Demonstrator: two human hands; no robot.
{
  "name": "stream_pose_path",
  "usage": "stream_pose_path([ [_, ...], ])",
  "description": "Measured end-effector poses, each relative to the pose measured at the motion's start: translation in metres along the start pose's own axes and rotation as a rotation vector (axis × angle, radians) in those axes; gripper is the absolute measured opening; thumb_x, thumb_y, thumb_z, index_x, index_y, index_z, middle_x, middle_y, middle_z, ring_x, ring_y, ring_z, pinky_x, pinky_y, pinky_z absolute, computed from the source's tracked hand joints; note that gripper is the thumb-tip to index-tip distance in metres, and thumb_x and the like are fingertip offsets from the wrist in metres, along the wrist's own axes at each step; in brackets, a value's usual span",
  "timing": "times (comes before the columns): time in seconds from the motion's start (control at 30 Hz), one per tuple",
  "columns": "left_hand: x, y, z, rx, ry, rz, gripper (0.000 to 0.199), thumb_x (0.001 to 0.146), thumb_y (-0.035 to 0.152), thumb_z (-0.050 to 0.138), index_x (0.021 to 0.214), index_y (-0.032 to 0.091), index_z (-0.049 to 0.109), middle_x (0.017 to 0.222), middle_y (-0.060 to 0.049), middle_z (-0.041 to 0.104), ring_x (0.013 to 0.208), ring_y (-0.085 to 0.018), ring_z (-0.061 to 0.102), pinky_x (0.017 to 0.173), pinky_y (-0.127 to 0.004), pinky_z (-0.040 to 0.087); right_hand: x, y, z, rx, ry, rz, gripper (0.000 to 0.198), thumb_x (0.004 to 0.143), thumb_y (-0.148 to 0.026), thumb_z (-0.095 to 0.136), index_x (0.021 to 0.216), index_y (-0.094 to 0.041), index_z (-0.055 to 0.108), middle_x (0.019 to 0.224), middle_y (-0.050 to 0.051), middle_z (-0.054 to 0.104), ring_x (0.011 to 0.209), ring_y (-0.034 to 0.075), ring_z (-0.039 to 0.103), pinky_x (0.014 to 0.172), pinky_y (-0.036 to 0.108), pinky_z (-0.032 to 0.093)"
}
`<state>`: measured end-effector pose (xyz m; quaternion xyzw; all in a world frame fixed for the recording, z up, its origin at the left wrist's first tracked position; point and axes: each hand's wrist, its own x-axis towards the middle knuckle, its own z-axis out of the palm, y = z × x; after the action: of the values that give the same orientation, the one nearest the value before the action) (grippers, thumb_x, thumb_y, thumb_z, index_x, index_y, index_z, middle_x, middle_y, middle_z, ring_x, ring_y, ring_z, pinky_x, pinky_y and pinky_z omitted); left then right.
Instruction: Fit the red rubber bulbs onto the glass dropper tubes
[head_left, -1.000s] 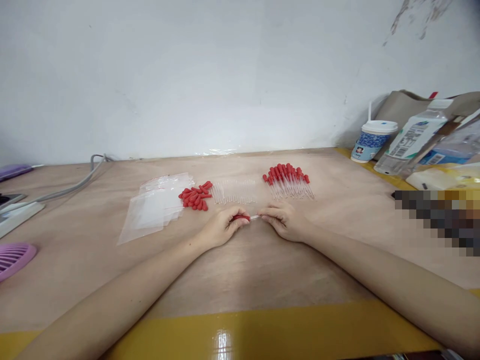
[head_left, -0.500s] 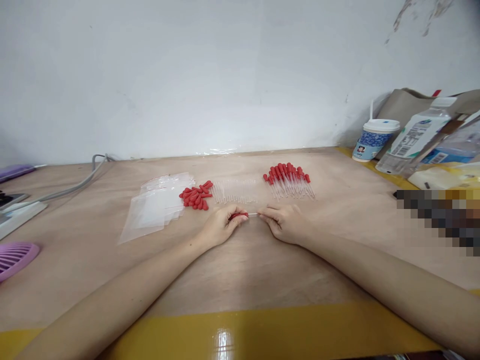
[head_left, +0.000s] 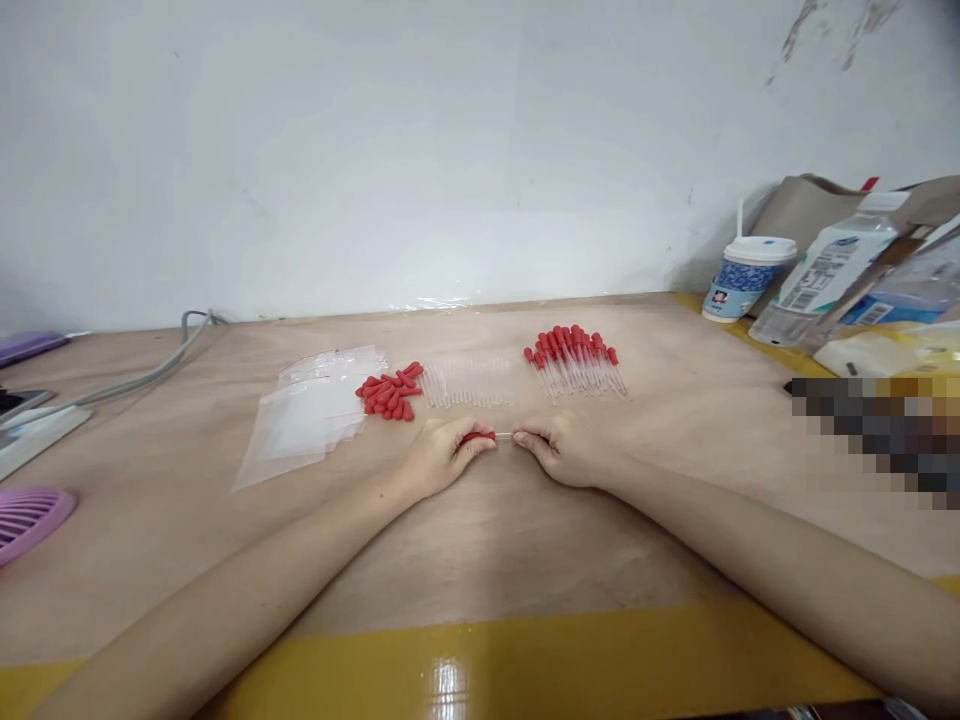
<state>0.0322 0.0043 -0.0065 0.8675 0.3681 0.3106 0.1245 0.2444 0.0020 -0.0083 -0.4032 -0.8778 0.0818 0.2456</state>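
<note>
My left hand (head_left: 445,452) is closed around a red rubber dropper bulb (head_left: 480,436), whose mouth end points right. From the other side, my right hand (head_left: 559,446) pinches a thin clear dropper tube (head_left: 505,436); its left end meets the bulb's mouth. How far the tube sits inside the bulb cannot be made out. Behind my left hand lie a heap of loose red bulbs (head_left: 390,392) and a row of clear tubes (head_left: 465,383). Beyond my right hand, several droppers with red bulbs on clear tubes (head_left: 576,358) lie side by side.
Clear plastic zip bags (head_left: 307,405) lie fanned out at the left. A grey cable (head_left: 154,374) and a purple slotted object (head_left: 34,520) are farther left. At the right stand a paper cup (head_left: 742,285) and a plastic bottle (head_left: 832,265). A wall (head_left: 420,150) rises behind the table.
My right fingers have curled into a tighter pinch on the tube, and less of it shows between my hands. The bulb stays in my left hand.
</note>
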Motion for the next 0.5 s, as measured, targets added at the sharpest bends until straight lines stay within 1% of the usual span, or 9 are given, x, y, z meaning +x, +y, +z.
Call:
stream_pose_path([
  [0.13, 0.004, 0.001, -0.001, -0.003, 0.014, -0.004, 0.017, 0.082, 0.032, 0.055, 0.088, 0.018, 0.063, 0.078, -0.001, 0.069, 0.064, -0.012, 0.061, 0.059, -0.022, 0.045, 0.002, 0.001, -0.006, -0.031, 0.054, -0.057, 0.023, 0.087, -0.026, 0.043, 0.077, -0.018, 0.062, 0.065, 0.001, 0.061, 0.058, 0.012, 0.050, 0.055, 0.023, 0.032],
  [0.27, 0.007, 0.006, -0.006, -0.019, 0.017, -0.042, 0.018, 0.081, 0.032, 0.056, 0.089, 0.019, 0.063, 0.081, -0.001, 0.068, 0.068, -0.013, 0.061, 0.063, -0.023, 0.046, 0.002, 0.007, -0.014, 0.037, 0.089, -0.067, 0.014, 0.084, -0.026, 0.050, 0.085, -0.016, 0.060, 0.070, 0.002, 0.061, 0.062, 0.012, 0.053, 0.057, 0.023, 0.036],
  [0.33, 0.008, 0.007, -0.008, -0.016, 0.012, -0.042, 0.017, 0.082, 0.031, 0.055, 0.089, 0.019, 0.065, 0.082, -0.001, 0.069, 0.072, -0.014, 0.061, 0.066, -0.024, 0.046, 0.001, 0.010, -0.013, 0.041, 0.110, -0.085, 0.013, 0.084, -0.025, 0.048, 0.083, -0.017, 0.059, 0.072, 0.003, 0.061, 0.064, 0.013, 0.053, 0.059, 0.024, 0.038],
  [0.4, 0.007, 0.006, -0.007, -0.024, 0.018, -0.042, 0.017, 0.082, 0.031, 0.055, 0.087, 0.019, 0.066, 0.083, -0.002, 0.069, 0.073, -0.015, 0.062, 0.066, -0.025, 0.046, -0.001, 0.011, -0.008, 0.012, 0.144, -0.124, 0.017, 0.086, -0.024, 0.044, 0.081, -0.017, 0.058, 0.074, 0.004, 0.061, 0.068, 0.014, 0.054, 0.063, 0.025, 0.039],
  [0.5, 0.006, 0.003, -0.005, -0.047, 0.029, -0.073, 0.017, 0.081, 0.031, 0.056, 0.085, 0.019, 0.068, 0.079, -0.001, 0.070, 0.070, -0.014, 0.062, 0.063, -0.025, 0.047, -0.002, 0.011, 0.000, -0.022, 0.184, -0.170, 0.021, 0.088, -0.024, 0.039, 0.082, -0.017, 0.057, 0.073, 0.004, 0.060, 0.067, 0.014, 0.053, 0.061, 0.025, 0.039],
])
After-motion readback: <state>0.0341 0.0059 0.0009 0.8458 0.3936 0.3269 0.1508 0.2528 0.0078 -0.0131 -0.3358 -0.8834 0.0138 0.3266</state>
